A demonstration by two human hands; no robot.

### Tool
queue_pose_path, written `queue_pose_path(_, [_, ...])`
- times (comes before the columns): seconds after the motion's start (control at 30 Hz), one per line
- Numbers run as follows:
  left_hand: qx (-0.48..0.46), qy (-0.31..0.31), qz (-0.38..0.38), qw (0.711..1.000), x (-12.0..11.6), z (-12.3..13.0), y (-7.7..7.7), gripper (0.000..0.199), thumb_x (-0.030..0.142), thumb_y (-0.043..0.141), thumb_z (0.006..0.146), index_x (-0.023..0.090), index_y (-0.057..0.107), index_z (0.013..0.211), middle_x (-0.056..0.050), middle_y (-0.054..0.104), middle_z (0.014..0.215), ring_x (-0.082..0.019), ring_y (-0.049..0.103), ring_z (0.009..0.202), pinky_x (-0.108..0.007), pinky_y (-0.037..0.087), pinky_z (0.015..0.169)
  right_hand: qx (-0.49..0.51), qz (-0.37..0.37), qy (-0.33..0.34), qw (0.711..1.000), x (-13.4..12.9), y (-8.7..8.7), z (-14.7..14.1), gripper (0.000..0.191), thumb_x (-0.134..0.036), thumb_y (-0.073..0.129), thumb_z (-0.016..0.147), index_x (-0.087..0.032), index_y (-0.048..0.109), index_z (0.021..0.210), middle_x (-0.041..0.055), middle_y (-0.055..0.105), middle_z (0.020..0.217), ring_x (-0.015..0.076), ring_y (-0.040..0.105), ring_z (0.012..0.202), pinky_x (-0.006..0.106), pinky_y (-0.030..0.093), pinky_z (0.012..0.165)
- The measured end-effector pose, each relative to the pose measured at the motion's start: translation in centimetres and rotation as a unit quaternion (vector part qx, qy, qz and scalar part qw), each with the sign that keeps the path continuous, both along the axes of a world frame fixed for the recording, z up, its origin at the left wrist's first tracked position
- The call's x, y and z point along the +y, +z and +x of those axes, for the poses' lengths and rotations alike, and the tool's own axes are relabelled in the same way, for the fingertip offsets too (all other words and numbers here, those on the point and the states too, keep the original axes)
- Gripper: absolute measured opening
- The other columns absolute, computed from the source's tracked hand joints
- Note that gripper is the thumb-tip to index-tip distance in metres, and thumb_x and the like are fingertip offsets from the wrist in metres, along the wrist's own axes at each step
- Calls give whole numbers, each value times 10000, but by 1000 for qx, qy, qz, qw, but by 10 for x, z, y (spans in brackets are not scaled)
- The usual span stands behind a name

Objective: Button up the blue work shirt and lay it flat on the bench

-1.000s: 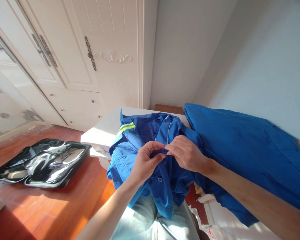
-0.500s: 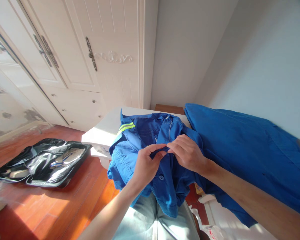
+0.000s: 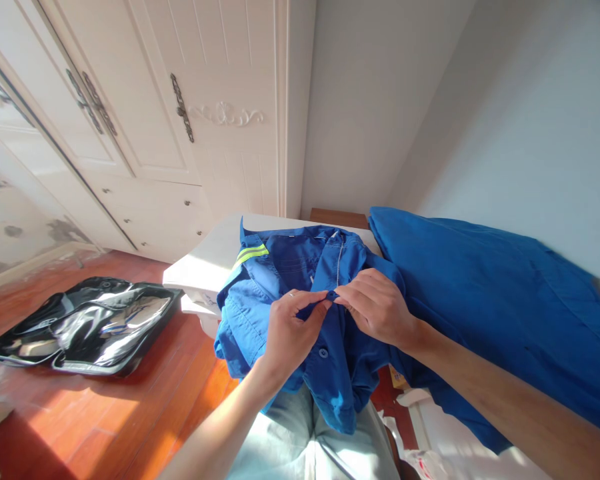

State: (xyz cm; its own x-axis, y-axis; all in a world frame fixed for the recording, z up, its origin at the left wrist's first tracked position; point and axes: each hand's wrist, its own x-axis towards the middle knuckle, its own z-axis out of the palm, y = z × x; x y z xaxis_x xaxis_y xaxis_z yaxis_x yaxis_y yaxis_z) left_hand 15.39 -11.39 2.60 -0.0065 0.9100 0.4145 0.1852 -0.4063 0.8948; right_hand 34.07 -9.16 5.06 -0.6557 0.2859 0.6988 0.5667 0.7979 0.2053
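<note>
A blue work jacket [image 3: 330, 393] with a yellow-and-grey reflective strip lies bunched across my lap and the white table in front of me. My left hand [image 3: 295, 327] is closed, pinching a fold of its button placket between thumb and forefinger. At those fingertips shows a small dark blue button [image 3: 331, 295]. Closed as well, my right hand [image 3: 375, 303] pinches at the button's right edge; its fingertips partly hide it. A thin pale thread [image 3: 339, 260] runs down the cloth to the right fingertips. Lower on the placket sits another blue button [image 3: 323, 353].
The white table [image 3: 200, 270] has its edge at the left. More blue cloth [image 3: 480, 293] is heaped at my right, by the wall. An open black suitcase [image 3: 155, 333] lies on the red wooden floor [image 3: 175, 393]. White wardrobe doors [image 3: 145, 100] stand behind.
My left hand has shifted slightly, and the button now shows more plainly between the fingertips of both hands. The jacket has hardly moved.
</note>
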Motion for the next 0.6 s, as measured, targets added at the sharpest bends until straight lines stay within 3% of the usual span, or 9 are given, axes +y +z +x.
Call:
queue_pose_path(0.3, [7,10,43,999,-1,0,-2,65,237,722,807,261,782,802,-43,754,785,-212,650,754,-329,497,742,10,1,3,1000,-1,-1,1,60,-129,580,929,-146,609,979,52,689,744,206,625,690,373,467,683])
queue_pose_path(0.6, [55,32,162,985,3,2,-9,74,172,671,843,208,698,785,-15,721,738,-164,624,703,-294,501,676,22,1,22,1000,0,-5,1,86,-118,632,894,-99,634,979,65,697,759,208,629,702,379,486,676])
